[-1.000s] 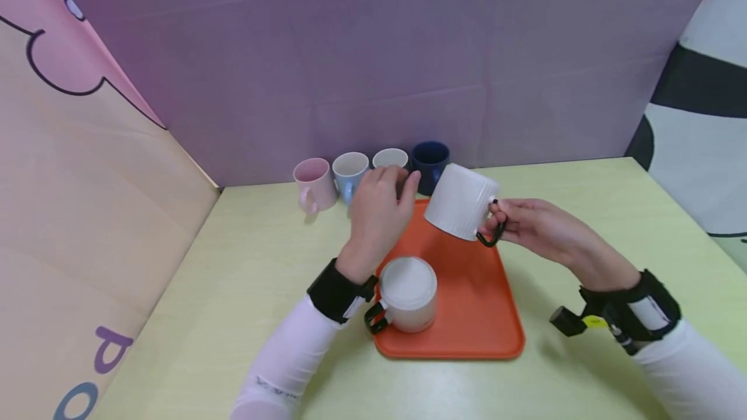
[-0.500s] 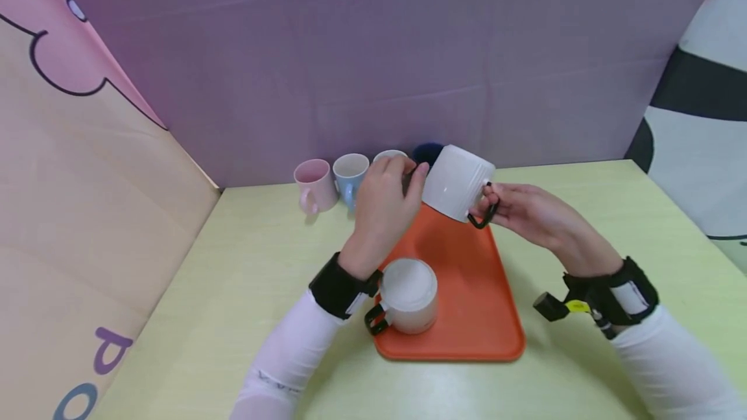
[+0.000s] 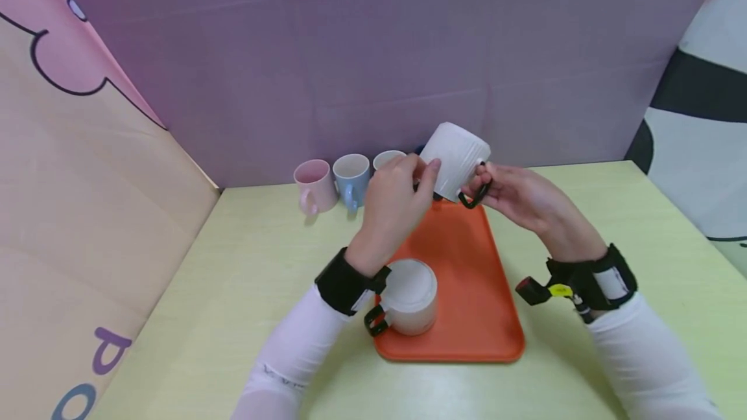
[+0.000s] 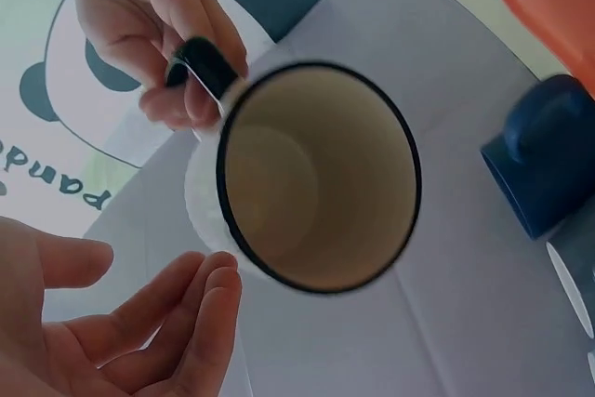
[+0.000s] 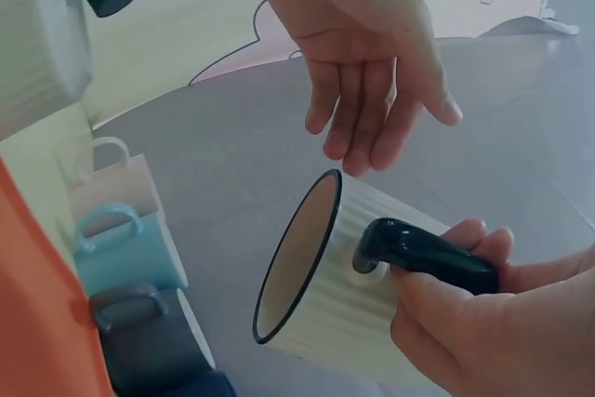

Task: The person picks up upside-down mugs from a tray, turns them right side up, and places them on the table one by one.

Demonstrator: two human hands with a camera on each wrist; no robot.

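My right hand (image 3: 508,192) pinches the black handle (image 5: 423,253) of a white ribbed mug (image 3: 456,159) and holds it tilted in the air over the far end of an orange tray (image 3: 467,264). The mug's mouth (image 4: 316,178) faces down toward my left hand (image 3: 399,193), which is spread open beside the rim, fingers (image 4: 186,309) straight. Whether they touch the mug is unclear. A second white mug (image 3: 408,293) stands upside down on the near left of the tray.
A pink mug (image 3: 314,183), a light blue mug (image 3: 352,177) and a pale cup (image 3: 386,159) line the purple back wall. A navy mug (image 4: 548,155) sits behind the held mug. Panels close off the left side and the back.
The right hand has raised the white mug and carried it farther back and left, covering the navy mug. The left hand moved up with it and stays by the rim.
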